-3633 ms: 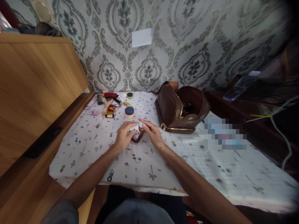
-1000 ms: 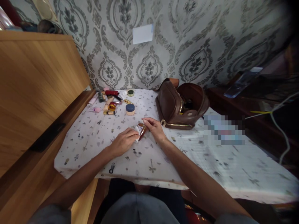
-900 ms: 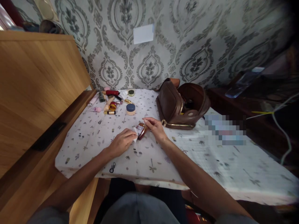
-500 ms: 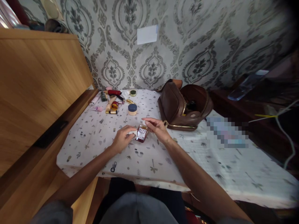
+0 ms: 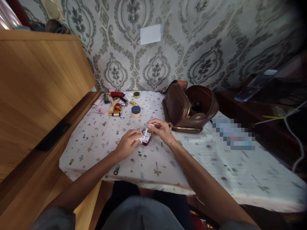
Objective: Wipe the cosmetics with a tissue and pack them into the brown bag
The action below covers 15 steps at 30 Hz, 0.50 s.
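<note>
Both forearms are bare from wrist to above the elbow, and the bare left hand (image 5: 127,145) and bare right hand (image 5: 163,130) show no ring, watch or bracelet that I can make out. A short grey fabric sleeve (image 5: 56,218) caps the left upper arm at about 7 o'clock in the view, and a sliver of the same grey shows at the right shoulder near 5 o'clock. At 6 o'clock sits a rounded grey cloth front (image 5: 141,214), with dark trousers just above it.
</note>
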Available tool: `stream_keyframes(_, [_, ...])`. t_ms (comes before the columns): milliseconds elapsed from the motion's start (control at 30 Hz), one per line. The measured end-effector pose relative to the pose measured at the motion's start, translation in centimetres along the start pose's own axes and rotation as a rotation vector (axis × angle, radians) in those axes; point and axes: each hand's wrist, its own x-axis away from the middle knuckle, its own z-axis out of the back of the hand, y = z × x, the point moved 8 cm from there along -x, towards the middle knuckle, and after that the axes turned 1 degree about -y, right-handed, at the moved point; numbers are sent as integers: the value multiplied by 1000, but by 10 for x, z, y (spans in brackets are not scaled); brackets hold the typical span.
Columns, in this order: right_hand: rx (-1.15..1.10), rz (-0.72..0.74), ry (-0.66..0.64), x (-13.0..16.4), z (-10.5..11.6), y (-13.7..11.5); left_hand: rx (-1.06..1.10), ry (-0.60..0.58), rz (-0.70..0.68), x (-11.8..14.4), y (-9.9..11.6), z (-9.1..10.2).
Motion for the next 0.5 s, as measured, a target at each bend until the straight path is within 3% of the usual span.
stream_keyframes(233, [5, -19, 1, 5, 8, -2, -70, -90, -4, 24, 7, -5])
stream_keyframes(500, [45, -31, 5, 20, 24, -1, 12, -22, -25, 14, 15, -1])
